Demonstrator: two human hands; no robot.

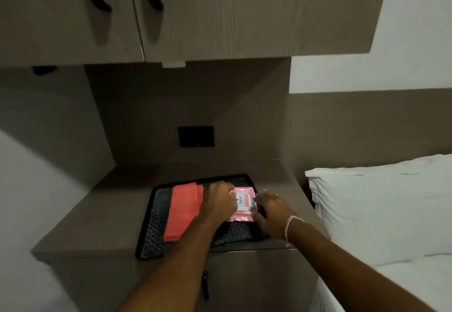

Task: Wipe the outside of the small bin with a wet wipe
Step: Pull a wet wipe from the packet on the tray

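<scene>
**Getting a wipe out of the pack**

Reaching over the black tray on the bedside counter, both hands meet at the pink wet wipe pack, which lies toward the tray's 2 o'clock corner. The left hand curls onto the pack's 9 o'clock edge, fingers bent against it near the label; the right hand presses at the 3 o'clock edge, though whether its fingers actually pinch the wrapper I cannot tell. A folded red cloth lies at 9 o'clock of the pack, on the same tray. The small bin is nowhere in view. The pack looks light, soft and slick-skinned, likely to slide or crumple, so one hand should pin it flat while the other lifts the flap and draws a limp, damp sheet out by its corner
</scene>
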